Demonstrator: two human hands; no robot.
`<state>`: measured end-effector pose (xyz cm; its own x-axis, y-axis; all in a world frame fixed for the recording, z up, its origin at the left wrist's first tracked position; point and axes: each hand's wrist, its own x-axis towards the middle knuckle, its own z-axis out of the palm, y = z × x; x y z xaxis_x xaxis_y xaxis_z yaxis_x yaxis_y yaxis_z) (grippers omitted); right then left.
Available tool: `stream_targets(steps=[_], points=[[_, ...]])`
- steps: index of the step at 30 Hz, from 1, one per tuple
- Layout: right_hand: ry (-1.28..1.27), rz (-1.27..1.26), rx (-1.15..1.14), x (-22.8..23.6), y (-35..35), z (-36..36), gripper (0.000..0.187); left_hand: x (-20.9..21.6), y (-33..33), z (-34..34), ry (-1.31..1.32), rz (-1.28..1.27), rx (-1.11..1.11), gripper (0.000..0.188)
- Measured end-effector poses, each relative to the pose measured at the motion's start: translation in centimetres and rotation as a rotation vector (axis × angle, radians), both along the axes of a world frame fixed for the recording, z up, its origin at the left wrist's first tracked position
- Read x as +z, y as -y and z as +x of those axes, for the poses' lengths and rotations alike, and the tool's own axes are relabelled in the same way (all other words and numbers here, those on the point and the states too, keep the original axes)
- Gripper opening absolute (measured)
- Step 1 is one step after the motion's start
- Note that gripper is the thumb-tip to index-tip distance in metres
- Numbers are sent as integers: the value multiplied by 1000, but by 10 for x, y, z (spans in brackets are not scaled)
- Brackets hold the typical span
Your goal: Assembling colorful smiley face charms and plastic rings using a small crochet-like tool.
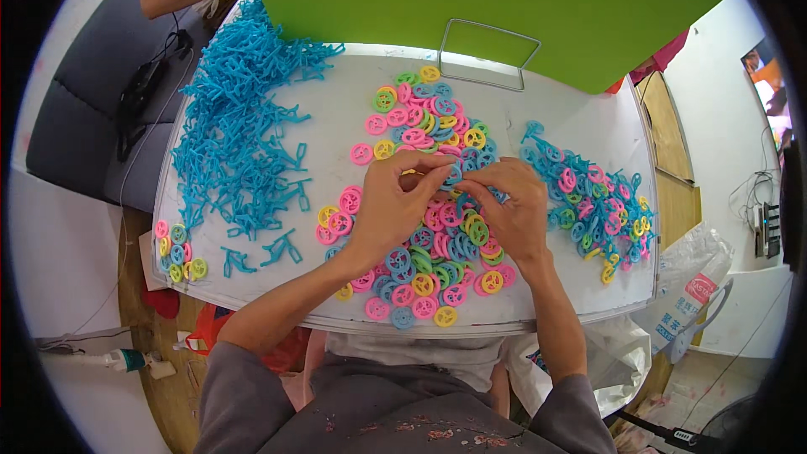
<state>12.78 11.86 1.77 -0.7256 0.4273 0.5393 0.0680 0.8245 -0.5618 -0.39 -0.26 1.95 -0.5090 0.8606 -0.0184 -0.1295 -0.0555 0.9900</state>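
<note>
The biggest thing is the white worktop [328, 109]. A big green board [504, 0] stands at its far side. On the left of the worktop is a huge heap of thin blue plastic parts [235, 118], all tangled up. In the middle is a long pile of little wheels [424, 261], pink, yellow, green and blue. On the right is a smaller pile of blue parts with wheels [597, 202] mixed in. The left hand [395, 202] and right hand [513, 202] meet over the middle pile, and both pinch with thumb and finger. A tiny bunch of wheels [176, 252] sits at the near left corner. Smallest is the little blue piece [454, 174] gripped between both hands' fingertips. The fingers hide some of it, so I cannot tell its whole shape.
</note>
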Motion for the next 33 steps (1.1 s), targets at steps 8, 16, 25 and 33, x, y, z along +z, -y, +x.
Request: stream_targets(steps=[8, 16, 25, 33], points=[[-14, -269, -90, -4, 10, -1, 9, -6, 1, 1, -111, -24, 42, 21], [-136, -257, -87, -7, 13, -4, 11, -1, 1, 9, -156, 15, 144, 16], [-132, -306, -123, -4, 8, 8, 16, 0, -9, 15, -269, -4, 136, 13], [-176, -203, -126, -9, 7, 2, 18, -9, -11, 12, -256, -2, 111, 9]])
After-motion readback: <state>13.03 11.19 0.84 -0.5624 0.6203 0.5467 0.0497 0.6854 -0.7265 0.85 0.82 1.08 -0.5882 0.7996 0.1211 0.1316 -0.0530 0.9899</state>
